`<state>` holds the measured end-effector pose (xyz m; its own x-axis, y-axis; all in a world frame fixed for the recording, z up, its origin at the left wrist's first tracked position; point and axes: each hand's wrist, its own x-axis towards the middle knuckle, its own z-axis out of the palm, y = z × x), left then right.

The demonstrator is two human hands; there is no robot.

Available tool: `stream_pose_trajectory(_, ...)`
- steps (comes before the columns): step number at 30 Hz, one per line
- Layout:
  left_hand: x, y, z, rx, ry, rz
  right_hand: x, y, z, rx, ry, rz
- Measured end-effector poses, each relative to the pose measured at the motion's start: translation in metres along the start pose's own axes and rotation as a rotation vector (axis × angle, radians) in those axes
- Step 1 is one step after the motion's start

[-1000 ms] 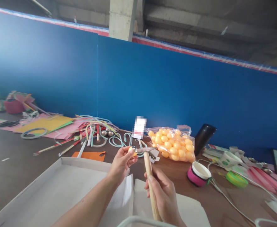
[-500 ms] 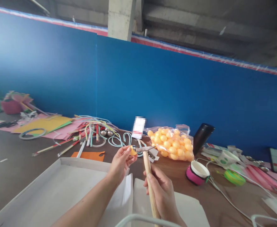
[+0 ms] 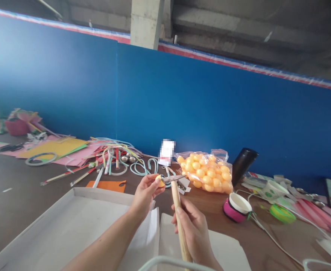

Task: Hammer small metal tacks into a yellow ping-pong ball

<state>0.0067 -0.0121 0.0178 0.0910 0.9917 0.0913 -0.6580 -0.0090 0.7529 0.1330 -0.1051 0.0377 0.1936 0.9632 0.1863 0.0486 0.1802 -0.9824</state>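
Observation:
My right hand [image 3: 192, 222] is wrapped round the wooden handle of a hammer [image 3: 176, 194], held nearly upright. The hammer's grey pointed head lies sideways at the top, its left end close to my left hand [image 3: 145, 194]. Between the thumb and fingers of that hand is a small orange ball [image 3: 161, 183], partly covered by the fingers. A shiny metal ball [image 3: 162, 177] shows between the orange ball and the hammer head; whether they touch I cannot tell. Both hands are above an open white box [image 3: 78, 210].
Behind the hammer lies a clear bag of orange balls [image 3: 207, 171], with a black cylinder [image 3: 244, 163] beside it. A pink-banded cup [image 3: 237, 207] stands at right. Coloured tubes [image 3: 138, 167], paper [image 3: 58, 146] and metal bells or balls [image 3: 128, 158] spread leftward. A blue wall [image 3: 182, 98] rises behind.
Both hands keep almost the same pose, with the hammer head still beside the balls. The background has shifted very slightly to the right in view.

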Motion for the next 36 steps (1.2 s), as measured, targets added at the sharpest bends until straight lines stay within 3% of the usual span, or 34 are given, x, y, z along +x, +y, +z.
stream_pose_trajectory(17, -0.0026, 0.0018, 0.0021, 0.077, 0.015, 0.080, 0.0003, -0.0023, -0.0016, -0.005, 0.001, 0.021)
stream_pose_trajectory(31, -0.0028, -0.0059, -0.0018, 0.348, -0.047, 0.209, 0.0012, -0.0064, -0.0039, 0.005, 0.012, 0.024)
stream_pose_trajectory(36, -0.0012, -0.0075, -0.0035, 0.487, -0.019, 0.243, 0.0022, -0.0046, -0.0043, 0.000, 0.023, 0.031)
